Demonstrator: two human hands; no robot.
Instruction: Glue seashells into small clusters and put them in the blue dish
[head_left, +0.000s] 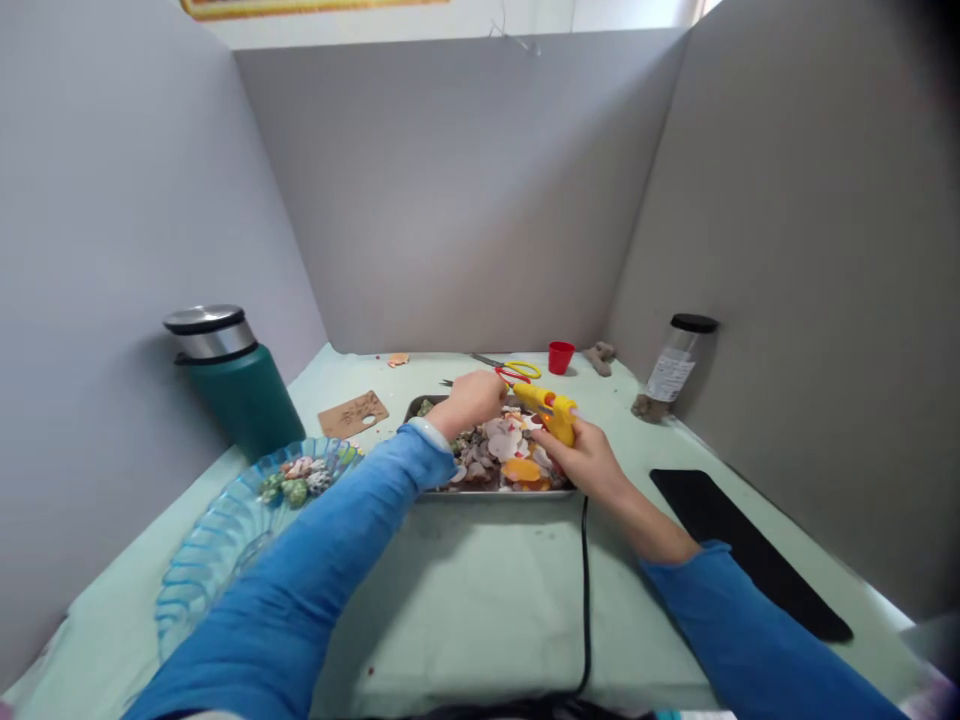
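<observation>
My right hand point(581, 458) is wrapped round a yellow hot glue gun point(553, 408), whose nozzle points left. Close to that nozzle, my left hand point(478, 397) has its fingers pinched together; whatever is between them is too small to make out. Both hands are above a metal tray point(499, 495) filled with shells and shell pieces point(504, 445) in white, grey and orange. A black cord point(586, 590) runs from below the glue gun down to the table's front edge.
On the left stand a teal bottle point(244, 395) and a blue glass plate point(214, 548) holding small shells point(298, 482). A brown card point(352, 414), scissors point(521, 369) and a red cup point(560, 357) lie farther back. To the right are a jar point(673, 370) and a black mat point(742, 545).
</observation>
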